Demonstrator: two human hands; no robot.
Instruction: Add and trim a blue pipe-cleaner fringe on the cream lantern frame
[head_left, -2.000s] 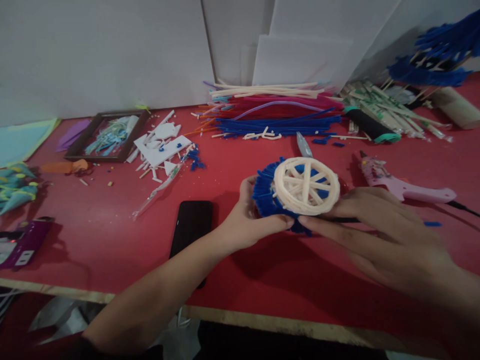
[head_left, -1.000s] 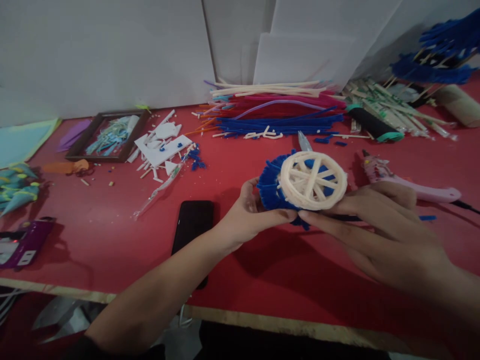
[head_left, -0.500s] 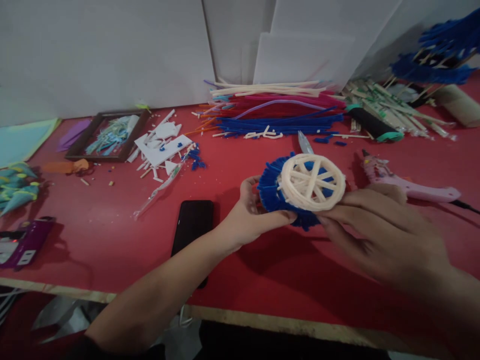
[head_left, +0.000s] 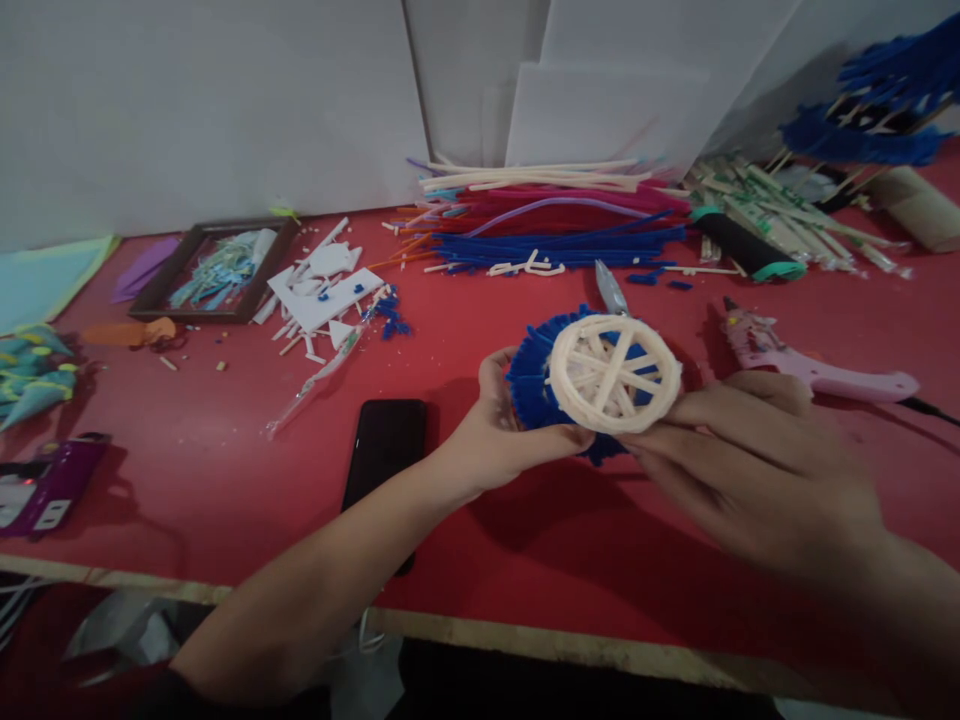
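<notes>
A cream spoked wheel wound from pipe cleaners [head_left: 615, 372], backed by a fringe of blue pipe-cleaner bristles [head_left: 529, 385], is held just above the red table [head_left: 225, 480]. My left hand [head_left: 502, 435] grips its left and lower edge, thumb under the rim. My right hand [head_left: 750, 460] comes in from the right, fingertips pinching the wheel's lower right rim. Both hands are closed on the wheel.
A black phone [head_left: 384, 455] lies left of my forearm. A pink glue gun [head_left: 810, 368] lies to the right, metal scissors blades [head_left: 611, 288] behind the wheel. Pipe cleaners [head_left: 555, 225] are piled at the back, foam scraps [head_left: 322, 295] and a dark frame [head_left: 214, 270] at left.
The wheel has been turned a little in my hands and shifted slightly left and down. My right fingertips moved from under the rim to pinching its lower right edge.
</notes>
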